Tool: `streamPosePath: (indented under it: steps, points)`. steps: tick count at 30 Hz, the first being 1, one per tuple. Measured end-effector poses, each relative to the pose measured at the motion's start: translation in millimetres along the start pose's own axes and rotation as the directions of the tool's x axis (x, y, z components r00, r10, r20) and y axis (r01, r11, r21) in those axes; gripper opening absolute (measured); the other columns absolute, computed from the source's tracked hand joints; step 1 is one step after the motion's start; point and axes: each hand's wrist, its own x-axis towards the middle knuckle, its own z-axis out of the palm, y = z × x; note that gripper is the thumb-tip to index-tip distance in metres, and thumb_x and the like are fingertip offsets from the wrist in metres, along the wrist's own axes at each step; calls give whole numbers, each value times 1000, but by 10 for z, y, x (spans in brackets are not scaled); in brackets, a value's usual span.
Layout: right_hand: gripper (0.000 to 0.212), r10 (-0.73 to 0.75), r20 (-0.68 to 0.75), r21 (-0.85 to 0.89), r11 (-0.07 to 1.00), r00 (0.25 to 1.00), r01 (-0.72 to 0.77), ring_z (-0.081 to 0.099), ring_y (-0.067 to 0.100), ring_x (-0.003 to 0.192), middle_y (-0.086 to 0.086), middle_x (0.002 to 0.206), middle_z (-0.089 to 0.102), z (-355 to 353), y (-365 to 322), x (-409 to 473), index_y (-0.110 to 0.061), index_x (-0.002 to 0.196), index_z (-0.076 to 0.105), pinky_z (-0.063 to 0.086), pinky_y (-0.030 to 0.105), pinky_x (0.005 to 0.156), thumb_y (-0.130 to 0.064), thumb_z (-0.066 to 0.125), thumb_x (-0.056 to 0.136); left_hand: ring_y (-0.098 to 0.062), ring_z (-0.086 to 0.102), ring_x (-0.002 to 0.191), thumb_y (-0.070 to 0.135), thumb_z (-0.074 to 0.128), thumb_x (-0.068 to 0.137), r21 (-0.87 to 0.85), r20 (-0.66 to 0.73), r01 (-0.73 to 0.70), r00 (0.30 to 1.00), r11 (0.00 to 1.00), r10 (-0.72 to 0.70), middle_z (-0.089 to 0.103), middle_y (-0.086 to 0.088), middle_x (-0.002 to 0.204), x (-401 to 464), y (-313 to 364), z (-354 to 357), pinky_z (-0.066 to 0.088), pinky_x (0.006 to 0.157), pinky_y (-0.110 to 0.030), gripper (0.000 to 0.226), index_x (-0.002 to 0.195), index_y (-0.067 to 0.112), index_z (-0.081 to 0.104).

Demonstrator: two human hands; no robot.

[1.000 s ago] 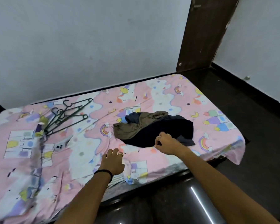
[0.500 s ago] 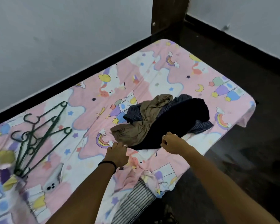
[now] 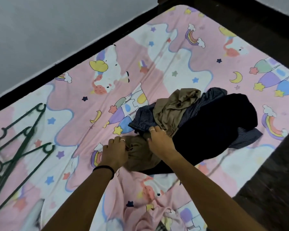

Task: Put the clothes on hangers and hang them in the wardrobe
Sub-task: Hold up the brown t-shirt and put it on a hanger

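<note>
A heap of clothes lies on the bed: an olive-brown garment point(image 3: 173, 112), a dark striped garment point(image 3: 143, 121) and a black garment point(image 3: 215, 130). My left hand point(image 3: 115, 151) grips the near end of the olive-brown garment, fingers curled into the fabric. My right hand point(image 3: 159, 140) grips the same garment higher up, at the edge of the black one. Several dark green hangers point(image 3: 20, 144) lie in a loose pile at the far left of the bed, well apart from both hands. No wardrobe is in view.
The bed carries a pink cartoon-print sheet point(image 3: 83, 90), rumpled at the near edge. A grey wall with a black skirting point(image 3: 77, 54) runs along the far side. Dark floor point(image 3: 274, 189) lies to the right of the bed.
Both hands moved forward from the sheet's near edge onto the clothes heap and took hold of the olive-brown garment. The view dropped lower and closer to the bed.
</note>
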Motion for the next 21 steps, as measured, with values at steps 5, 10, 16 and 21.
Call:
streamPosePath:
  steps: [5, 10, 16, 21]
  points:
    - [58, -32, 155, -78, 996, 987, 45, 32, 37, 131, 9, 145, 29, 295, 228, 189, -15, 146, 27, 34, 54, 103, -42, 44, 97, -23, 29, 137, 56, 68, 75, -54, 125, -72, 989, 996, 79, 28, 2, 151, 333, -128, 250, 31, 107, -42, 90, 147, 24, 24]
    - [89, -162, 240, 179, 976, 957, 120, 29, 36, 135, 5, 150, 26, 360, 495, 248, -32, 146, 26, 32, 52, 110, -80, 46, 74, -26, 31, 135, 57, 65, 76, 32, 122, -109, 987, 994, 104, 27, 0, 149, 473, -77, 389, 34, 103, -44, 82, 143, 22, 34]
    - [66, -220, 208, 71, 975, 953, 210, 21, 38, 138, 15, 148, 21, 512, 504, 202, -18, 140, 35, 34, 49, 109, -21, 65, 81, -27, 37, 131, 29, 49, 95, 168, 213, -203, 963, 965, 165, 36, -2, 143, 581, 42, 220, 37, 102, -40, 44, 137, 20, 41]
    - [53, -142, -83, 274, 948, 986, 160, 49, 36, 120, 11, 133, 49, 531, 430, 110, -17, 139, 47, 43, 43, 100, -8, 51, 87, -25, 52, 119, 32, 35, 101, 320, 151, -239, 968, 917, 200, 52, -2, 128, 548, 116, 21, 39, 95, -38, 32, 128, 17, 46]
